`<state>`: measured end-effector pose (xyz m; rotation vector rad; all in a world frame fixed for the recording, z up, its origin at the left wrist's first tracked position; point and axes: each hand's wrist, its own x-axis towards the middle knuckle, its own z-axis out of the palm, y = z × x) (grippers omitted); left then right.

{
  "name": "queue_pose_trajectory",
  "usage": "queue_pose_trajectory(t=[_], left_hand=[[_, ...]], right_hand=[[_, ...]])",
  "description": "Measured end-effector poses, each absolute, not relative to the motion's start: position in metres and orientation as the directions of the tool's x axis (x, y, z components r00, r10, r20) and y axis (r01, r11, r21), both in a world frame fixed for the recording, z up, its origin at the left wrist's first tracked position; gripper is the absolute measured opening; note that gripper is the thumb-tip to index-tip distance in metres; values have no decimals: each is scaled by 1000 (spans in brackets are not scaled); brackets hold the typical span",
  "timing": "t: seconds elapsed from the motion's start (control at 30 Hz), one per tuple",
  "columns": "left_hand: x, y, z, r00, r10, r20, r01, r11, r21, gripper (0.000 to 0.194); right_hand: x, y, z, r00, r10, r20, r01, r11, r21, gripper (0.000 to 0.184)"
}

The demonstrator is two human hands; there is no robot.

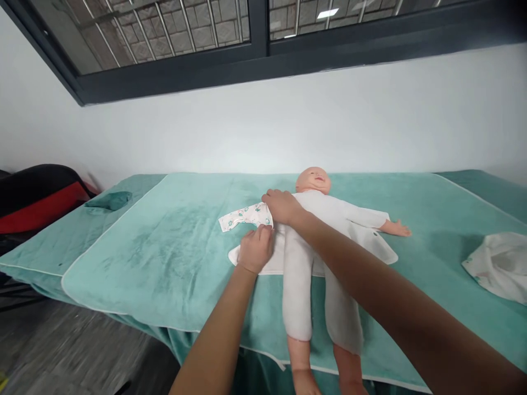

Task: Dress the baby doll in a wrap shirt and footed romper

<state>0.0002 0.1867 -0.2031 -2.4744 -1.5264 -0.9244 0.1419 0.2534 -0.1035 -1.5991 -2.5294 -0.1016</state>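
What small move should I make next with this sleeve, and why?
I'd probably open the floral sleeve wider at its end nearest the doll: your left hand and right hand are both there, and no doll hand shows at the cuff.

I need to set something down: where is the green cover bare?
A wide patch of the green cover lies bare left of the patterned sleeve; a smaller one lies between the doll's outstretched hand and the white cloth. It is crowded beside the doll, where the left hand and right hand are at the sleeve.
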Motion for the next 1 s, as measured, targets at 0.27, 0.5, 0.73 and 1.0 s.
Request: queue_pose_trajectory(t=[0.27, 0.5, 0.73, 1.0], left_hand=[[4, 190, -203, 316, 833, 454, 877, -440, 196, 31], [6, 190, -190, 189, 857, 479, 786, -425, 450, 33], [35, 196, -152, -125, 927, 353, 594, -215, 775, 27], [80, 201, -119, -14, 947, 320, 508, -269, 819, 21]], right_hand=[[285, 203, -122, 510, 799, 319, 824, -347, -448, 60], [293, 208, -148, 528, 799, 287, 810, -374, -451, 53], [291, 193, -139, 544, 819, 184, 802, -443, -401, 56], [296, 196, -149, 512, 820, 255, 774, -312, -551, 46]])
